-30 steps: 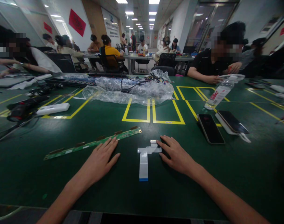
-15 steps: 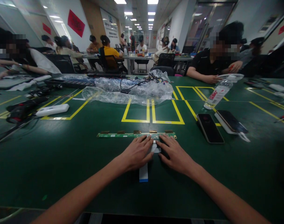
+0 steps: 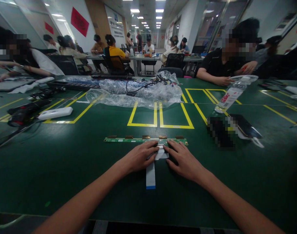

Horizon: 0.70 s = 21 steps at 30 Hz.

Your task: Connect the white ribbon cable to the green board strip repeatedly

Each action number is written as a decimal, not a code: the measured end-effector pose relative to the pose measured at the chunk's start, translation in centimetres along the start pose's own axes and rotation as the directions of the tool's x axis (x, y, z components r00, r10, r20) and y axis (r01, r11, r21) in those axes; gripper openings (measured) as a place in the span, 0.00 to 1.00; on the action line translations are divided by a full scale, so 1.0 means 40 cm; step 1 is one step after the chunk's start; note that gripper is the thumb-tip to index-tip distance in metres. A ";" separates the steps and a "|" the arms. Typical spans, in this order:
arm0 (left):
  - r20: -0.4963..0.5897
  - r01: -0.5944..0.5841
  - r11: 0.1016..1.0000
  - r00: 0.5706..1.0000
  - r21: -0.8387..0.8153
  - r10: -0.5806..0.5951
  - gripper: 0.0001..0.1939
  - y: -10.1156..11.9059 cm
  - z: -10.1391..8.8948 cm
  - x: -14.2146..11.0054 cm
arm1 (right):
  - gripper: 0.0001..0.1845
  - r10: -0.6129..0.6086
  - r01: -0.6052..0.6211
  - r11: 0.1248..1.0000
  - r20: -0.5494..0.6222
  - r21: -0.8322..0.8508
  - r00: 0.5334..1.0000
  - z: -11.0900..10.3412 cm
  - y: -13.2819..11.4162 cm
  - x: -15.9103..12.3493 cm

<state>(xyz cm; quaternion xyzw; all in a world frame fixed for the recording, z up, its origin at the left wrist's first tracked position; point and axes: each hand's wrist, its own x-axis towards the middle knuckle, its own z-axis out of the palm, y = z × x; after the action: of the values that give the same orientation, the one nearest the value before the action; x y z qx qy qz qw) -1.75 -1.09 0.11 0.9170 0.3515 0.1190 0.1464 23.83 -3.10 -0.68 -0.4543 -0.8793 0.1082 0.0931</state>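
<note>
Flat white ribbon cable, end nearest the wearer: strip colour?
Blue; the narrow end strip of the flat white ribbon cable shows best in the head view.

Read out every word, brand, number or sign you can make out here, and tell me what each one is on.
No text is clear enough to quote.
Bottle: red print, too blurred.
Wall panel: logo and lettering, too blurred.
Red wall poster: dark marking, unreadable.
Small white label on the yellow tape: too small.
Green circuit board: pale patches, too small.
</note>
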 end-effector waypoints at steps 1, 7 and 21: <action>-0.005 -0.011 1.000 1.000 -0.001 0.011 0.20 -0.002 0.000 -0.001 | 0.32 0.000 0.000 1.000 0.000 0.000 1.000 0.000 0.000 0.000; -0.013 -0.029 0.999 0.999 0.015 0.029 0.21 -0.006 0.006 0.002 | 0.32 0.001 -0.001 1.000 0.018 0.000 1.000 -0.003 0.001 0.002; -0.009 -0.045 0.998 0.999 0.051 0.046 0.23 -0.001 0.015 0.006 | 0.30 -0.022 0.021 1.000 -0.009 -0.018 1.000 0.005 0.004 0.001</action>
<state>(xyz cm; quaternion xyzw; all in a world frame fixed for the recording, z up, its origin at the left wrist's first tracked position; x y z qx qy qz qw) -1.43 -1.01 -0.44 0.9276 0.3342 0.1177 0.1186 23.89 -3.02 -0.91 -0.4461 -0.8847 0.0971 0.0942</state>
